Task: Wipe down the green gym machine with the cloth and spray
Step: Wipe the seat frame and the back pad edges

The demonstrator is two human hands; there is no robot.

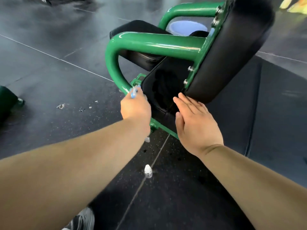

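So the left hand is curled round a small blurry blue-and-white object, right by the lower bend of the glossy green tubular-steel gym machine with black cushions. The right hand is flat, fingers straight, near its back pad. A small clear white-capped bottle stands on the dark rubber floor, too small to read.

We see a dark rubber floor, flecked with pale specks near us and crossed by thin light seams. On the right lies a smoother, darker mat. Left of centre, a few whitish scuffs mark the floor. At the left edge sits a dark green padded block on a green foot. Far off, the floor catches a soft grey sheen, and something yellow shows in the far right corner.
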